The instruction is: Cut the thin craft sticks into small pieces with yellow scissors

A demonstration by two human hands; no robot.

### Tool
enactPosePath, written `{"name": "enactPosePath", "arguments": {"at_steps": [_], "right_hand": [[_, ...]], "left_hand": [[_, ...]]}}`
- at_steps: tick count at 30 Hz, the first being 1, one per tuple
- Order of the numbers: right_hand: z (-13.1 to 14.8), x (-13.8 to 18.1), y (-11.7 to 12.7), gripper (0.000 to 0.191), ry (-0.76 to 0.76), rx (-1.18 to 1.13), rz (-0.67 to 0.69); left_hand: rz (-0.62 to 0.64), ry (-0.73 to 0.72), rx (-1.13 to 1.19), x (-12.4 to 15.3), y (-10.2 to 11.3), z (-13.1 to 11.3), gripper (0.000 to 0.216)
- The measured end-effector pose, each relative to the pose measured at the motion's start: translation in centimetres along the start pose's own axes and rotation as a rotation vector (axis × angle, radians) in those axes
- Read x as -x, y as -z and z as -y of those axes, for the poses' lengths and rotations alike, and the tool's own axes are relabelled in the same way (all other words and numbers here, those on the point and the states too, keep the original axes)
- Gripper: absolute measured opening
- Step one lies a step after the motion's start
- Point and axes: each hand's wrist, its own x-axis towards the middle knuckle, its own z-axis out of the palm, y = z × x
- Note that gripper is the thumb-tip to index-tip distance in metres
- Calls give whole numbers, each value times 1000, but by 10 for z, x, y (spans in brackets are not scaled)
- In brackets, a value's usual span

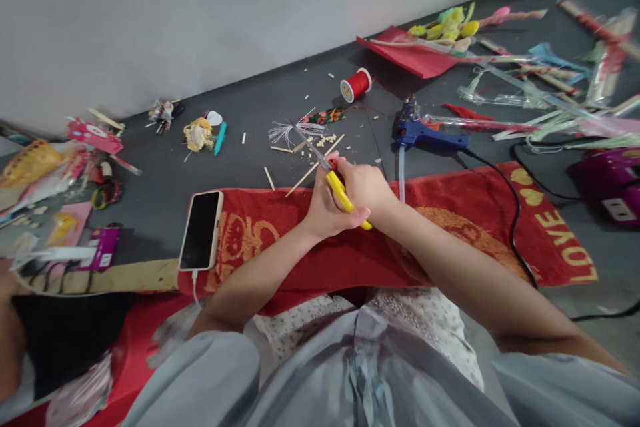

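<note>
My left hand (323, 210) is closed around yellow-handled scissors (340, 192), its thumb lying across the handle. Their slim metal blades point away and left, over the grey table. My right hand (366, 188) is pressed against the left, its fingers curled at the base of the blades. A small red piece (333, 163) shows at its fingertips, too little of it visible to name. Just beyond the blades lie short cut bits of pale stick (327, 140), thin sticks (316, 170), a bundle of white strands (290, 133) and a patterned red-green strip (327, 116).
Under my forearms lies a red towel (305, 273) with a phone (201, 230) on its left end. A blue glue gun (433, 137), its cord trailing right, and a red thread spool (357, 85) stand beyond. Craft pieces crowd both sides; another person's arm (7, 327) shows at left.
</note>
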Motion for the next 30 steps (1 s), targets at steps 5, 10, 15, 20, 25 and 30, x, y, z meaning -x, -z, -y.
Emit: {"name": "enactPosePath", "arguments": {"at_steps": [5,10,15,20,25,30], "right_hand": [[-3,-1,0,34,3,-50,-30],[-3,6,9,34,7,-63,-104],[1,12,14,37,-8,-28,-131],[3,13,12,34,8,-61,-52],[9,16,12,32,29,-159,27],[13,16,9,25,47,-275,95]], "left_hand": [[18,10,-54,-3,3,-3,117],[6,-71,-25,-11,15,-13,98],[-277,-170,-36,-23,41,-20,57],[-319,-152,-139,-30,55,-28,57],[-309,-147,-128,-30,51,-37,56],[-374,-87,-149,-26,43,-41,62]]}}
